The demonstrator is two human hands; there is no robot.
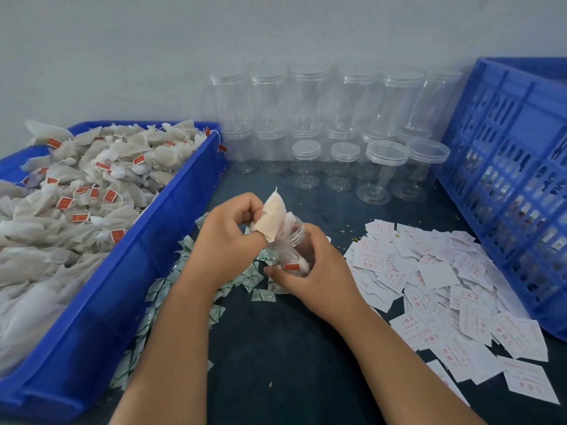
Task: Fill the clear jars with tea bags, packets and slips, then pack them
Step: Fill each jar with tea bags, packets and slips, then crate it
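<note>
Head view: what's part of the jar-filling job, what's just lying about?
Job: left hand pinching tea bag; right hand holding open jar; blue tray of tea bags; green packets; slips; empty jars; blue crate, probably for packing.
Lying about: loose grains on the dark table.

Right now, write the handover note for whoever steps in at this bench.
Left hand pinches a tea bag at the mouth of the open jar, which the right hand grips, tilted.
Done: at least one tagged bag sits inside this jar.
Left: push this bag in, add a green packet and a slip, then pack it.
Supply: tea bags in the blue tray, lidded empty jars at the wall.
</note>
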